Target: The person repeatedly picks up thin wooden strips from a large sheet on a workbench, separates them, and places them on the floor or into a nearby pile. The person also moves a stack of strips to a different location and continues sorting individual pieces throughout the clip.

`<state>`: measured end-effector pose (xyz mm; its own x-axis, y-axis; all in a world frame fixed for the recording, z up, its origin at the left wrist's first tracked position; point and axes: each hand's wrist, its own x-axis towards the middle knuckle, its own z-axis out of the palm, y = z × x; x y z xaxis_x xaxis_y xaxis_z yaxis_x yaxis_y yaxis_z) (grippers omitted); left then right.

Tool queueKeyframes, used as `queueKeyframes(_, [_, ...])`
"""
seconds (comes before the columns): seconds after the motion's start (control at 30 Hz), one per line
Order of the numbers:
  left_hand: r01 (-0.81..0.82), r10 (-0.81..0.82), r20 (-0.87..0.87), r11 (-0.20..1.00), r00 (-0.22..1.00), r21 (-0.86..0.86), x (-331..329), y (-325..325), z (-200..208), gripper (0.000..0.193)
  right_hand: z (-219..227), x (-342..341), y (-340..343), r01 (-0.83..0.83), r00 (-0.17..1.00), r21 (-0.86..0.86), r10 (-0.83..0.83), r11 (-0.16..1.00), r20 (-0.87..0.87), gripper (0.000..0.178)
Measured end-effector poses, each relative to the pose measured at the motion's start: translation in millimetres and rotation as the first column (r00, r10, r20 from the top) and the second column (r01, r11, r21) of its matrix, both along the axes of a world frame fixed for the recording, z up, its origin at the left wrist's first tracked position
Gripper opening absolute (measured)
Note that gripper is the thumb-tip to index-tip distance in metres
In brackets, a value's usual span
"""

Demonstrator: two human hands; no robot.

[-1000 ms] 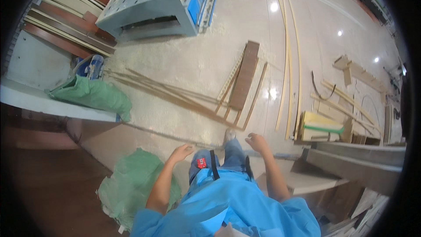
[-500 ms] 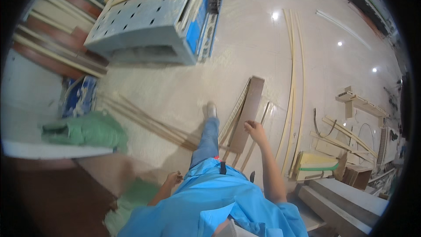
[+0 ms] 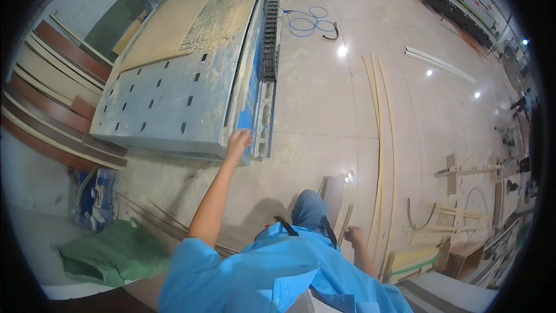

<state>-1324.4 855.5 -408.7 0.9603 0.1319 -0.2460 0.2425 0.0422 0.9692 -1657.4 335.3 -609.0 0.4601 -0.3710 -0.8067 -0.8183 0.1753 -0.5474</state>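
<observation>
My left hand (image 3: 240, 138) is swung forward, its fingers curled in and nothing showing in them. In the picture it overlaps the near right corner of a machine bed (image 3: 168, 90) dotted with dark slots; whether it touches cannot be told. A tan sheet (image 3: 153, 37) strewn with sawdust lies on the bed. Lower and to the right, my right hand (image 3: 354, 235) hangs by my side with curled fingers and no object visible in it. Nearest to it in the picture is a narrow wooden strip (image 3: 345, 224) on the floor, beside a brown board (image 3: 333, 192) partly hidden by my leg.
Long thin strips (image 3: 379, 139) run along the floor to the right. A blue hose (image 3: 310, 25) lies coiled ahead. Boards (image 3: 52, 90) lean at the left wall, above a green sack (image 3: 113, 252). More strips (image 3: 150, 217) cross the floor at left. Offcuts and a box (image 3: 466, 257) lie at right.
I have stepped forward, and the machine bed is nearer. My left arm has swung up and forward, while my right has dropped back to my side. The brown board is now mostly behind my leg.
</observation>
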Motion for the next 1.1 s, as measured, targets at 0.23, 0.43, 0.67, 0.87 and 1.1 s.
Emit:
queueKeyframes(0.23, [0.094, -0.093, -0.037, 0.995, 0.995, 0.026, 156.3, -48.5, -53.6, 0.031, -92.1, 157.7, -46.4, -0.623, 0.709, -0.492, 0.705, 0.609, -0.026, 0.033])
queueKeyframes(0.43, [-0.137, 0.145, -0.317, 0.990, 0.937, 0.045, 178.5, -22.0, -68.3, 0.035, -36.9, 502.9, -34.1, -0.377, 0.905, -0.064, 0.382, 0.924, 0.188, 0.027])
queueKeyframes(0.67, [-0.544, 0.510, -0.405, 0.839, 0.759, 0.038, 261.4, 42.5, -68.7, 0.030, 77.5, 849.3, 54.7, -0.478, 0.772, -0.130, 0.486, 0.869, 0.410, 0.025])
queueKeyframes(0.87, [-0.768, 0.709, -0.348, 0.637, 0.614, -0.058, 387.5, 124.2, -61.4, 0.025, 47.6, 954.1, 104.0, -0.634, 0.721, -0.104, 0.634, 0.766, 0.279, 0.031])
queueKeyframes(1.1, [-0.903, 0.839, -0.334, 0.385, 0.429, -0.192, 528.8, 237.6, -43.5, 0.031, 6.8, 960.7, 84.8, -0.916, 0.390, -0.191, 0.896, 0.354, -0.212, 0.022])
